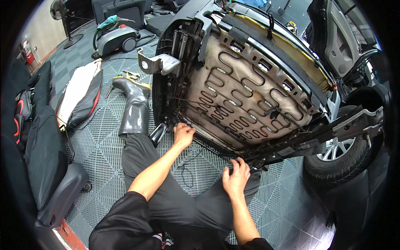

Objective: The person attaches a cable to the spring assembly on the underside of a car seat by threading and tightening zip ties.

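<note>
In front of me a car seat is tipped up, its underside facing me. Wavy black springs run across its brownish padding, inside a dark metal frame. My left hand is at the seat's lower left edge, its fingers curled over the dark rim there. Exactly what they pinch is hidden. My right hand lies just below the lower edge, near the metal seat rail; its fingers are apart and I see nothing in them. A bent metal bracket sticks out at the seat's left side.
My booted leg stretches out left of the seat. Further left are a removed seat and a white-and-black cover piece. A grey vacuum cleaner and a fan stand behind. A car wheel is at right.
</note>
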